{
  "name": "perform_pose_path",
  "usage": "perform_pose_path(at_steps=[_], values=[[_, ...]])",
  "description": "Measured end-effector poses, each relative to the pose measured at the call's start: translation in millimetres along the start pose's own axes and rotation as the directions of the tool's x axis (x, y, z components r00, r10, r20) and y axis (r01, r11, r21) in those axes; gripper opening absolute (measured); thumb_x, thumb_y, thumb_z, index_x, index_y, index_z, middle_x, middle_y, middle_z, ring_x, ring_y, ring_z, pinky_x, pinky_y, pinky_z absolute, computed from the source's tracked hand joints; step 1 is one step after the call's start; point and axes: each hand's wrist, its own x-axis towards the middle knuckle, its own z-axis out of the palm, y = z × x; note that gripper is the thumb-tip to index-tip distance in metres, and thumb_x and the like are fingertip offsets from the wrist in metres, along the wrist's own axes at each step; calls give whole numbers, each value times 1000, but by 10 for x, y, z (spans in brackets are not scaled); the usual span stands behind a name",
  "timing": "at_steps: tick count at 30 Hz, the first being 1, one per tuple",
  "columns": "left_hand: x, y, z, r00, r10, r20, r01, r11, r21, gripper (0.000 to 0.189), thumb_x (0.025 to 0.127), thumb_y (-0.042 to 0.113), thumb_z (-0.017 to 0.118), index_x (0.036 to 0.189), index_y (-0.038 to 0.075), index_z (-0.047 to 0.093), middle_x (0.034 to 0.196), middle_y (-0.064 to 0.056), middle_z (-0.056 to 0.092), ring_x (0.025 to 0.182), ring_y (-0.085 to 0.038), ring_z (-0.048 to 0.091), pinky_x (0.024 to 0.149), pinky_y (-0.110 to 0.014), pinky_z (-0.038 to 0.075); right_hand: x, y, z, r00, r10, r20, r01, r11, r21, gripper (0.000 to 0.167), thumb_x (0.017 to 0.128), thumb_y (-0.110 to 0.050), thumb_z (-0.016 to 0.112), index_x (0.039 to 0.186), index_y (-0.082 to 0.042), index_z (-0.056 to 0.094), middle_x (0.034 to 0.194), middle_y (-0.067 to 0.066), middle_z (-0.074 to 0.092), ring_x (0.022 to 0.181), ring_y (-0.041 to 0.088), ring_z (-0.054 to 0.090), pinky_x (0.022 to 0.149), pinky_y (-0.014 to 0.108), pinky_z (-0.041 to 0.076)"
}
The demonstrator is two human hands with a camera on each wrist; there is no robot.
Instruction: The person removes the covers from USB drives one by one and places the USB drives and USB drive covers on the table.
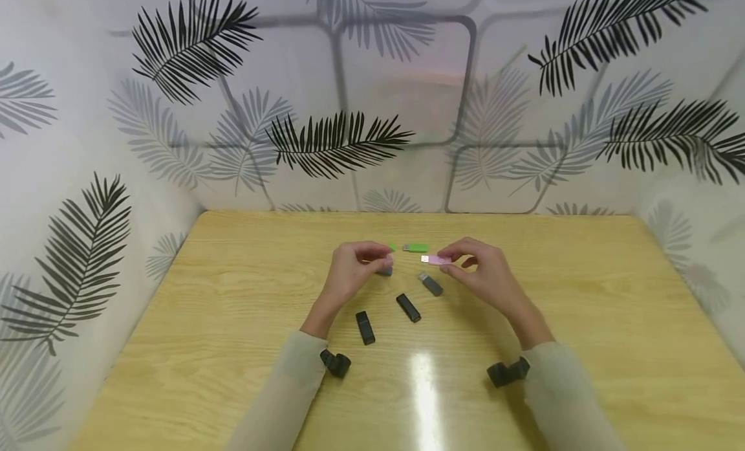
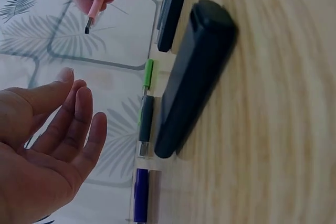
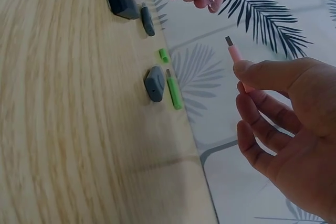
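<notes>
Pale fabric sleeves (image 1: 276, 396) extend over the yellow wooden table (image 1: 221, 308). Above it, the right hand (image 1: 487, 270) pinches a slim pink plastic USB stick (image 1: 438, 260), metal plug (image 1: 425, 259) toward the left hand (image 1: 352, 268), which seemingly pinches a half-hidden pale cap (image 3: 211, 1). Best keep both aligned, gripping behind the plug.

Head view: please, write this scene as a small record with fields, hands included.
Surface: wooden table
Left hand: thumb and fingertips close together; held item, if any, unclear
Right hand: pinches pink USB stick, metal plug bare
Green stick: plug bare
Small green piece: apart from green stick
Grey stick: plug bare
Black sticks: two, nearer the person
</notes>
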Motion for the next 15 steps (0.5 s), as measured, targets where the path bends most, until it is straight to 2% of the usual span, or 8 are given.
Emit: perform_pose_path(at_steps=[7, 15], values=[[103, -77, 42, 999, -49, -8, 50, 998, 40, 17, 92, 9, 78, 107, 2, 79, 100, -8, 78, 85, -17, 74, 76, -29, 60, 83, 66, 70, 998, 51, 23, -51, 998, 31, 18, 88, -3, 81, 106, -6, 78, 105, 6, 75, 95, 24, 68, 76, 44, 59], [195, -162, 88, 995, -99, 16, 96, 983, 154, 15, 93, 10, 77, 105, 3, 80, 99, -6, 77, 87, -18, 71, 79, -33, 59, 187, 168, 205, 994, 103, 45, -104, 994, 32, 17, 88, -1, 80, 105, -3, 78, 105, 11, 75, 95, 29, 68, 77, 44, 60]])
